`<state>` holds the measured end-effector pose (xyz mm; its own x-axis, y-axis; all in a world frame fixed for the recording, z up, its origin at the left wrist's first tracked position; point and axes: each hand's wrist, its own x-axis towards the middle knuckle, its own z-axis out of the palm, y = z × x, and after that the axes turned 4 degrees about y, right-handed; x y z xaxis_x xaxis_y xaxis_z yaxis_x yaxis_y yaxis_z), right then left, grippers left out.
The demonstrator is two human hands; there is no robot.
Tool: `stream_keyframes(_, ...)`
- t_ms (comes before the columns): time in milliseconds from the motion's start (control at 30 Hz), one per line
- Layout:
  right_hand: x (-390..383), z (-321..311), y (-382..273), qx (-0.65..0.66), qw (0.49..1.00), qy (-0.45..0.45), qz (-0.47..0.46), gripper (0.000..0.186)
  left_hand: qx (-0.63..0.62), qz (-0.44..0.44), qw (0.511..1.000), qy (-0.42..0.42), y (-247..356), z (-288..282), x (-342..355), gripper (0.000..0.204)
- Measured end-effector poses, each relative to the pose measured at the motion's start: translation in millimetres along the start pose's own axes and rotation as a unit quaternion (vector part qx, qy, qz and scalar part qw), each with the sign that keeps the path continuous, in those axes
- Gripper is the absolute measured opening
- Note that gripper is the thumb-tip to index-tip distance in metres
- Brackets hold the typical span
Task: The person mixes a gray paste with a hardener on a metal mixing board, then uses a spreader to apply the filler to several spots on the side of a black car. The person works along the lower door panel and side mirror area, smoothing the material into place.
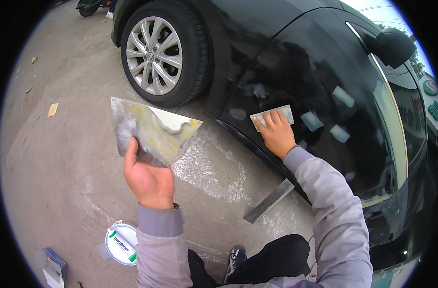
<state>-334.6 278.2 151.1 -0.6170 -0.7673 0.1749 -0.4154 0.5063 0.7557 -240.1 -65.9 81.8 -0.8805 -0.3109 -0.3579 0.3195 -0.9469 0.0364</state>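
Observation:
My left hand (149, 180) grips a flat putty mixing board (147, 127) from below, thumb over its near edge. Grey smears and pale yellow-green putty cover most of the board, and one strip stays white. Over at the black car door (296, 62), my right hand (276, 132) has its fingers spread along a thin grey putty spreader (287, 115). The spreader lies close against the lower door panel; whether its whole edge touches cannot be seen. Pale filler patches (312, 121) mark the door to its right, and a fainter smear (237, 114) lies to its left.
The front wheel (154, 55) stands beyond the board. On the ground are a long grey sanding block (269, 200), a round tin with a hardener tube (122, 244) on its lid, and a blue-and-white box (54, 266). Masking tape (396, 125) borders the door's right side.

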Motion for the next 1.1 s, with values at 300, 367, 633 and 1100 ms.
stream_keyframes(300,-17,49,-80,0.120,0.980,0.029,0.157,0.057,0.019,-0.007,1.000,0.018,-4,-3,3,0.042)
stream_keyframes(367,-10,67,-97,0.120,0.971,0.052,0.200,0.055,0.021,-0.011,1.000,0.012,-5,-4,3,0.042)
stream_keyframes(633,28,104,-106,0.088,0.955,0.040,0.279,0.054,0.036,0.017,0.999,-0.007,10,-6,6,0.041)
stream_keyframes(1100,19,-63,-90,0.844,0.235,0.276,0.395,0.037,0.077,-0.130,0.983,-0.105,-38,-25,1,0.040)
